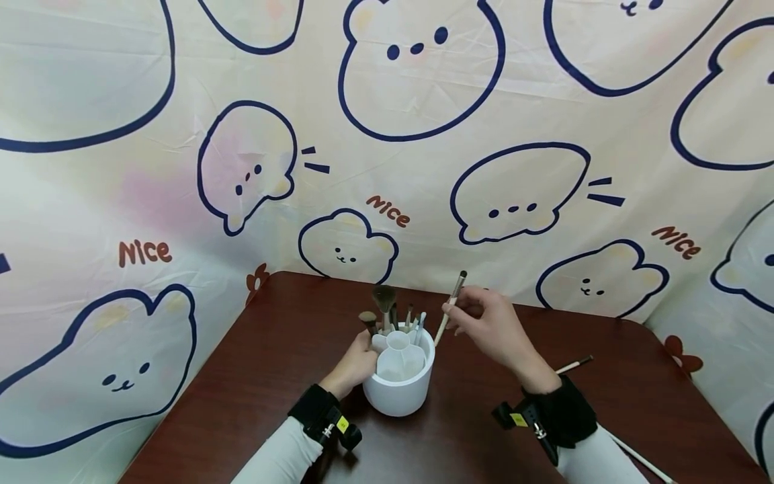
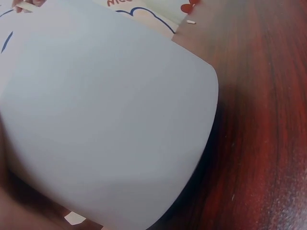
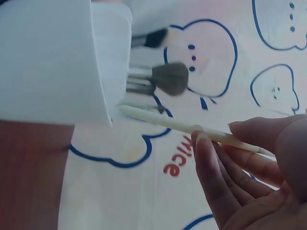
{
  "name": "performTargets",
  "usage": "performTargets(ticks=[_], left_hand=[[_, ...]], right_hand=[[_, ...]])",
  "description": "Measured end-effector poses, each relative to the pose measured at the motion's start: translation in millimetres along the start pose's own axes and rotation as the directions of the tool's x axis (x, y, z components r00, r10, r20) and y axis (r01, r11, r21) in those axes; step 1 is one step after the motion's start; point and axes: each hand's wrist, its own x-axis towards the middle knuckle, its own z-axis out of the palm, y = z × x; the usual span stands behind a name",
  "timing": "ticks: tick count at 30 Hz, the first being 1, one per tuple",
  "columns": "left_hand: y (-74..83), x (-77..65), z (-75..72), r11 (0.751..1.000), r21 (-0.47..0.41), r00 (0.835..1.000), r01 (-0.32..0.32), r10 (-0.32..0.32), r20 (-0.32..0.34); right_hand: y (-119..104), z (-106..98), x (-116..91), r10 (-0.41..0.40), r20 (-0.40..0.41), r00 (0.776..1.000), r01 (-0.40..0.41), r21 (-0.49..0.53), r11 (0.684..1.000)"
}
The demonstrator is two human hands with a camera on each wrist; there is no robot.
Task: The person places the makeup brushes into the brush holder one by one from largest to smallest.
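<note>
A white round brush holder [image 1: 397,398] with inner compartments stands on the table, filling most of the left wrist view. My left hand [image 1: 353,365] grips its left side, with some fingers hidden behind it. Several makeup brushes stand in its rear part, among them a large fluffy brush [image 1: 384,297] and a smaller brown one [image 1: 367,318]. To the right of the holder, my right hand [image 1: 497,331] pinches a slim makeup brush [image 3: 158,118] with a cream handle. Its dark tip points up, and the handle's lower end is close beside the holder's rim; whether they touch I cannot tell.
On the dark wooden table [image 1: 266,403], a brush [image 1: 574,364] lies partly behind my right wrist. Another pale handle [image 1: 642,460] lies by the right forearm. A cloth [image 1: 417,168] with cartoon outlines hangs behind the table and along its sides.
</note>
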Motion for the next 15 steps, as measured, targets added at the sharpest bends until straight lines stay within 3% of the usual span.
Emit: performTargets(ticks=[11,15], left_hand=[[0.0,0.6,1.8,1.000,0.001,0.999,-0.029,0.029,-0.023],[17.2,-10.0,0.6,0.999,-0.010,0.999,-0.038,0.038,-0.021]], right_hand=[[8,35,-10,0.106,0.084,0.991,-0.112,0.067,0.991],[13,40,-13,0.126,0.093,0.988,-0.132,0.059,0.989]])
